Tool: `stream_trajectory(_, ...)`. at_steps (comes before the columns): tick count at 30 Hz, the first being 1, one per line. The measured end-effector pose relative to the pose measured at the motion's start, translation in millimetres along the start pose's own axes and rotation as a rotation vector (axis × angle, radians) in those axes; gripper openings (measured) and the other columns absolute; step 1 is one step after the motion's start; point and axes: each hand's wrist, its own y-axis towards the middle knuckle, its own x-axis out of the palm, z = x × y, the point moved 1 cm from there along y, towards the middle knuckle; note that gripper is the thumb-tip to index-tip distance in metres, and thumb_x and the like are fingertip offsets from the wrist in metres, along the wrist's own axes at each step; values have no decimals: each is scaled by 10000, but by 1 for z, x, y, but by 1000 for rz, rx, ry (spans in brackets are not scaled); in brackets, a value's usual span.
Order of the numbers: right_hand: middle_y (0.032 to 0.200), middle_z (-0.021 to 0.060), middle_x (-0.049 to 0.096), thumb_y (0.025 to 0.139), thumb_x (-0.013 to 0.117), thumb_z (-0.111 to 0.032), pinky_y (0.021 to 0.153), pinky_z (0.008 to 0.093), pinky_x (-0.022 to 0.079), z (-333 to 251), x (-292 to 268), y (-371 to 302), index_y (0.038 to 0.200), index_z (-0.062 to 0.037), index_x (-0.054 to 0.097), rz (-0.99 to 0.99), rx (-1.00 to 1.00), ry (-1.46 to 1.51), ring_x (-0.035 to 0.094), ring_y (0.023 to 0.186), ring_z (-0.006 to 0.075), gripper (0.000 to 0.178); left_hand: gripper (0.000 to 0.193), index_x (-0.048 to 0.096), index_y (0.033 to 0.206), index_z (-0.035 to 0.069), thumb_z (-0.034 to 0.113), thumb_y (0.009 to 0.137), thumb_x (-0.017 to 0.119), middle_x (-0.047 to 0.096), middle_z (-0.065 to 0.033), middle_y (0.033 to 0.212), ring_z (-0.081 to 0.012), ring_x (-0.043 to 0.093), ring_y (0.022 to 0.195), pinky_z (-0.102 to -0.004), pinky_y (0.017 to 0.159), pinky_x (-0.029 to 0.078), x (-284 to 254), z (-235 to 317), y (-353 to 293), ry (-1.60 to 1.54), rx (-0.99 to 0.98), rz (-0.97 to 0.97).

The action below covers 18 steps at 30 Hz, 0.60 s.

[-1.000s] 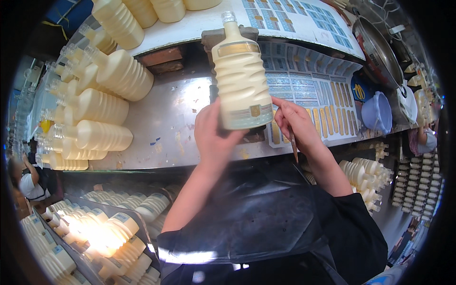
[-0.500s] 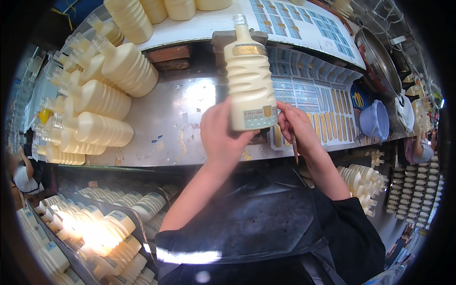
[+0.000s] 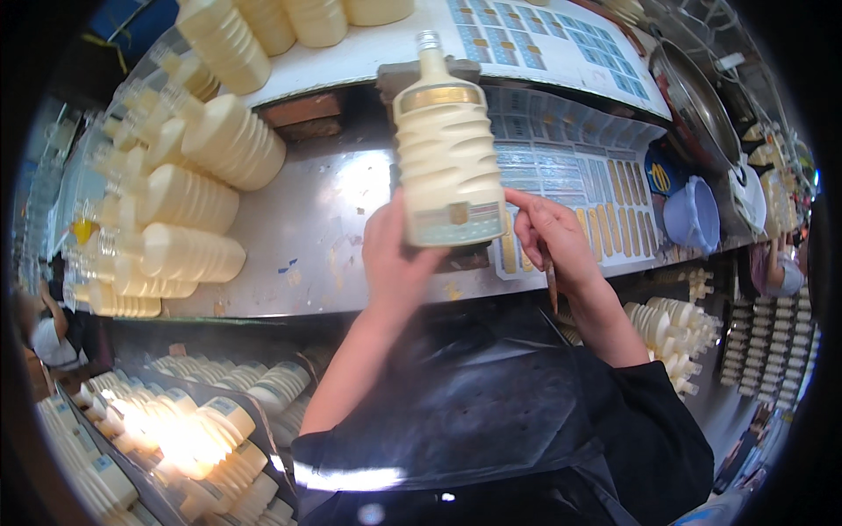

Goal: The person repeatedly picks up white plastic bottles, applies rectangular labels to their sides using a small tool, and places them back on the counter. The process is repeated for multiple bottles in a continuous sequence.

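My left hand (image 3: 399, 263) grips the base of a cream-coloured ribbed bottle (image 3: 445, 153) with a gold neck band and a clear cap, held above the steel worktop (image 3: 307, 228), cap pointing away from me. A small label sits near the bottle's bottom edge. My right hand (image 3: 548, 237) is just right of the bottle's base, index fingertip touching the label's edge, and it holds a thin stick-like tool that points down from the palm.
Many identical cream bottles (image 3: 189, 197) lie stacked on the worktop's left. Sheets of small labels (image 3: 579, 184) cover the right side. A blue plastic cup (image 3: 693, 215) and a metal bowl (image 3: 693, 101) stand further right. Labelled bottles (image 3: 202, 430) fill a crate below left.
My left hand has turned and lifted the bottle slightly, bringing it closer to me. My right hand moved up to the bottle's lower right edge, finger on the label.
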Motion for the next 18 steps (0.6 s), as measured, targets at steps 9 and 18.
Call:
stream_trajectory(9, 787, -60, 528, 1089, 513, -222, 582, 186, 383, -15, 14, -10, 1503, 14, 508, -78, -81, -60, 447, 655, 21, 476, 763, 370, 1580, -3, 233, 948, 728, 535, -162, 1422, -290, 508, 1337, -405, 1145, 381, -10, 2, 2, -288, -239, -154)
stream_trajectory(18, 786, -61, 534, 1072, 541, -204, 587, 196, 376, -12, 12, -7, 1500, -33, 542, -48, -82, -120, 440, 661, 25, 461, 763, 367, 1580, -4, 173, 937, 738, 525, -156, 1443, -284, 493, 1360, -394, 1157, 366, -9, 6, 1, -242, -226, -147)
